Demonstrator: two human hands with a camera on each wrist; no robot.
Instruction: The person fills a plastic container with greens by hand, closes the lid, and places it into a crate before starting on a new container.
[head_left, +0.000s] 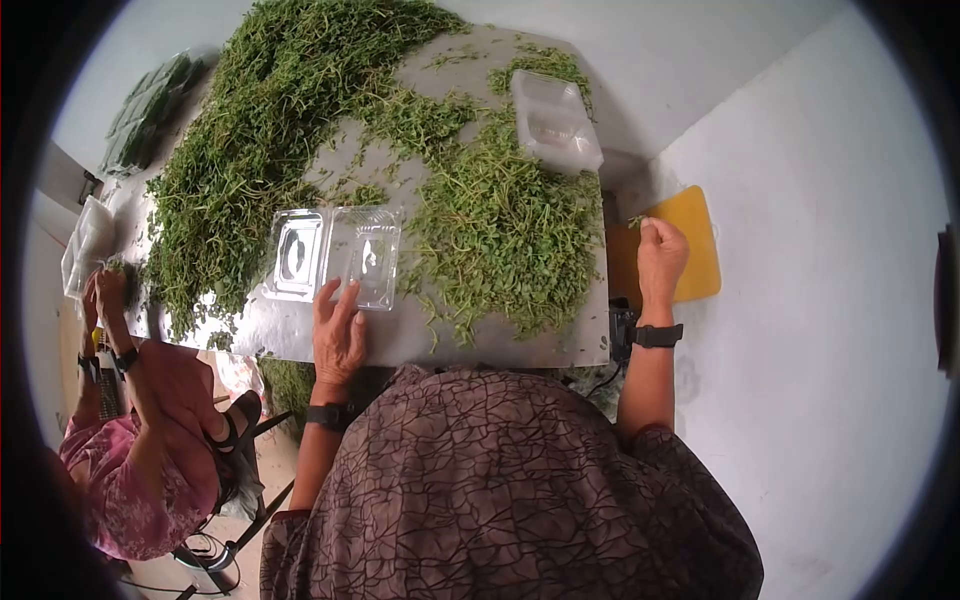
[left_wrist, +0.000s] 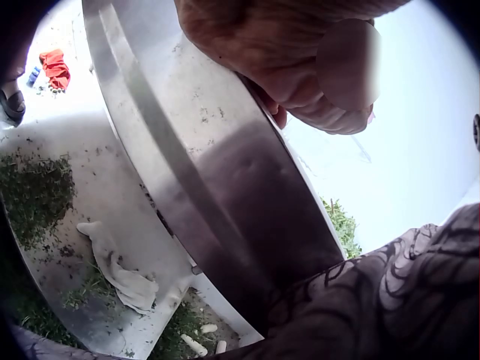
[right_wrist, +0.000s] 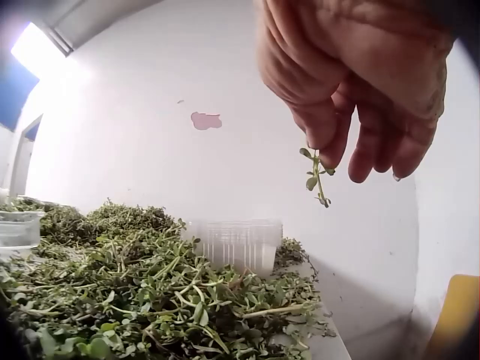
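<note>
An open clear plastic container [head_left: 365,262] lies on the metal table, its two halves side by side. My left hand [head_left: 340,335] rests its fingertips at the container's near edge; in the left wrist view the hand [left_wrist: 281,56] fills the upper part. Past the table's right edge, my right hand [head_left: 662,262] is raised. Between thumb and forefinger the right hand [right_wrist: 360,82] pinches a small green sprig [right_wrist: 318,180], which hangs down in the right wrist view. A loose pile of green stems [head_left: 505,230] lies between my hands.
Stacked clear containers [head_left: 556,125] stand at the back right. A larger heap of greens [head_left: 260,130] covers the table's left side. Wrapped green packs [head_left: 150,115] lie at the far left. Another person's hands [head_left: 108,292] are at the table's left end. A yellow board [head_left: 700,245] leans right.
</note>
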